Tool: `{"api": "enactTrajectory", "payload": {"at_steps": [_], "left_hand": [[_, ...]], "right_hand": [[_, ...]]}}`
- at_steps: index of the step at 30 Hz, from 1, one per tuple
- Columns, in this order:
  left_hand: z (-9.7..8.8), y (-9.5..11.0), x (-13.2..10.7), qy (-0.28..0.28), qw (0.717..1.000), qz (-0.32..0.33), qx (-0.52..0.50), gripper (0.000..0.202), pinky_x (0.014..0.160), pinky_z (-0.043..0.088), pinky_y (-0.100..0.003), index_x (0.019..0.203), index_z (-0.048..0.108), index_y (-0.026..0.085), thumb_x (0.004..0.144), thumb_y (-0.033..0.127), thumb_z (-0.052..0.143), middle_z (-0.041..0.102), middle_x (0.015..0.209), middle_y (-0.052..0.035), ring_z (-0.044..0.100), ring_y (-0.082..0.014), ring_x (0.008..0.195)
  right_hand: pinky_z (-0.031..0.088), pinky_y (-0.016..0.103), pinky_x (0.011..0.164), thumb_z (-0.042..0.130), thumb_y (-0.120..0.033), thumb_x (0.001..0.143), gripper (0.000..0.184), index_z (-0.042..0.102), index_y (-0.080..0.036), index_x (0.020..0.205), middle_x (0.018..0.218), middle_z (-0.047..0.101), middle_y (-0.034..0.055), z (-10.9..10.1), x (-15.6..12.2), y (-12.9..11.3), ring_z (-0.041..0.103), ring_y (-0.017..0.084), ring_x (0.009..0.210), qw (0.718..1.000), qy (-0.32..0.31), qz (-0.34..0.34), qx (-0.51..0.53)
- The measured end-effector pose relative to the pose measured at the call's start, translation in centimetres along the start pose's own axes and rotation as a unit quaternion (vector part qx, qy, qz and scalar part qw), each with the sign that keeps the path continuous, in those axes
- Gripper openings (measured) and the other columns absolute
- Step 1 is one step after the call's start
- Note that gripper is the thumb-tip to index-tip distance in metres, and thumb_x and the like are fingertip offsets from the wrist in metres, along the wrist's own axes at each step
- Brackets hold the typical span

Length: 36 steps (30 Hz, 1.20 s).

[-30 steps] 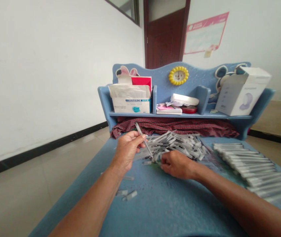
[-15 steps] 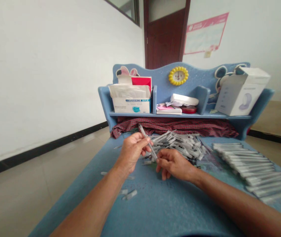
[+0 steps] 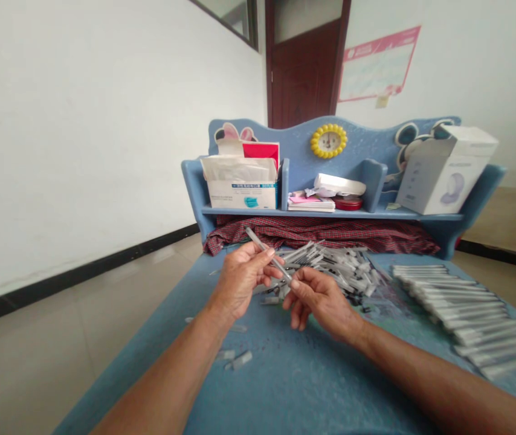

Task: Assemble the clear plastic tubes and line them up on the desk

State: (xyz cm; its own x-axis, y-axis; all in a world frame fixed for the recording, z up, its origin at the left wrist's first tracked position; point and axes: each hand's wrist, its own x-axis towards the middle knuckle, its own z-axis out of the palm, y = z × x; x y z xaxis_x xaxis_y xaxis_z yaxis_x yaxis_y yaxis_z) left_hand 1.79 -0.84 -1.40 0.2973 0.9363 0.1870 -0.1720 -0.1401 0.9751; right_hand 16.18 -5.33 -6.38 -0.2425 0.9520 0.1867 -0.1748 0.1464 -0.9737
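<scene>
My left hand [image 3: 242, 279] pinches a thin grey pen-like stick [image 3: 264, 249] that slants up to the left. My right hand [image 3: 319, 297] is closed on the stick's lower end, thumb and forefinger pinched, the other fingers hanging down. Both hands hover just above the blue desk top [image 3: 294, 368]. Right behind them lies a loose heap of the same grey sticks [image 3: 335, 269].
A neat row of sticks [image 3: 461, 308] lies at the right. A few small clear caps [image 3: 235, 357] lie near my left forearm. Behind are a checked cloth [image 3: 330, 232], a shelf with a mask box [image 3: 240, 181], papers [image 3: 312, 200] and a white carton [image 3: 443, 169].
My right hand has lifted off the desk near the heap and come up to meet the lower end of the stick. My left hand kept hold of the stick and tilted it.
</scene>
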Motion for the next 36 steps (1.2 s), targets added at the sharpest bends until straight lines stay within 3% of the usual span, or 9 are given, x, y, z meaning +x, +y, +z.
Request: {"api": "enactTrajectory", "payload": {"at_steps": [6,21,27,29,31,34,36], "left_hand": [[0.7,-0.4,-0.2,0.015,1.000,0.006,-0.012,0.016,0.042,0.043,-0.016,0.077,0.055,0.012,0.074,0.026,0.062,0.065,0.074,-0.0047,0.060,-0.0092,0.052],[1.6,-0.9,-0.5,0.032,0.999,0.005,0.000,0.015,0.043,0.045,-0.017,0.076,0.055,0.013,0.072,0.026,0.061,0.065,0.070,-0.0039,0.057,-0.0083,0.048],[1.4,-0.2,-0.5,0.024,0.998,0.018,0.047,0.020,0.040,0.039,-0.015,0.072,0.058,0.012,0.072,0.032,0.063,0.062,0.064,-0.0017,0.052,-0.0067,0.045],[1.3,0.1,-0.4,0.018,0.998,0.012,0.066,0.022,0.039,0.037,-0.014,0.069,0.059,0.013,0.072,0.034,0.063,0.059,0.056,0.0002,0.049,-0.0060,0.042],[1.0,0.4,-0.2,0.005,0.998,-0.012,0.062,0.025,0.037,0.034,-0.014,0.066,0.057,0.013,0.071,0.036,0.064,0.056,0.051,0.0019,0.047,-0.0057,0.040],[0.8,0.5,0.2,-0.014,0.997,-0.064,0.040,0.027,0.034,0.030,-0.013,0.062,0.054,0.014,0.066,0.036,0.068,0.049,0.045,0.0053,0.041,-0.0049,0.036],[0.9,0.4,0.2,-0.025,0.994,-0.106,0.010,0.026,0.034,0.030,-0.013,0.062,0.054,0.015,0.062,0.034,0.072,0.049,0.048,0.0058,0.041,-0.0050,0.038]], "right_hand": [[0.040,0.018,0.033,0.051,-0.048,0.080,0.033,0.041,-0.017,0.077,0.057,0.058,-0.0029,0.0,-0.1,0.2,0.053,0.009,0.035,0.999,0.033,-0.022,-0.013],[0.038,0.018,0.030,0.051,-0.047,0.079,0.032,0.041,-0.017,0.074,0.052,0.055,-0.0045,-0.3,-0.4,0.2,0.050,0.009,0.031,0.999,0.035,-0.004,-0.041],[0.034,0.017,0.032,0.042,-0.045,0.085,0.030,0.044,-0.018,0.073,0.055,0.053,-0.0038,-0.6,-0.1,-0.5,0.049,0.008,0.034,0.984,-0.013,-0.020,-0.177],[0.035,0.017,0.037,0.038,-0.041,0.088,0.031,0.047,-0.017,0.071,0.056,0.052,-0.0031,-1.0,-0.1,-1.5,0.050,0.007,0.040,0.957,-0.020,-0.072,-0.281],[0.038,0.018,0.046,0.035,-0.035,0.091,0.029,0.051,-0.017,0.075,0.059,0.054,-0.0019,-1.3,-0.3,-2.7,0.052,0.008,0.049,0.901,0.001,-0.154,-0.405],[0.038,0.020,0.054,0.038,-0.020,0.088,0.019,0.052,-0.018,0.099,0.076,0.061,0.0011,-1.5,-0.7,-4.2,0.055,0.011,0.064,0.771,0.017,-0.262,-0.581],[0.035,0.020,0.052,0.038,-0.015,0.086,0.027,0.047,-0.020,0.111,0.086,0.062,0.0021,-1.3,-1.0,-4.7,0.055,0.012,0.068,0.687,-0.017,-0.299,-0.662]]}}
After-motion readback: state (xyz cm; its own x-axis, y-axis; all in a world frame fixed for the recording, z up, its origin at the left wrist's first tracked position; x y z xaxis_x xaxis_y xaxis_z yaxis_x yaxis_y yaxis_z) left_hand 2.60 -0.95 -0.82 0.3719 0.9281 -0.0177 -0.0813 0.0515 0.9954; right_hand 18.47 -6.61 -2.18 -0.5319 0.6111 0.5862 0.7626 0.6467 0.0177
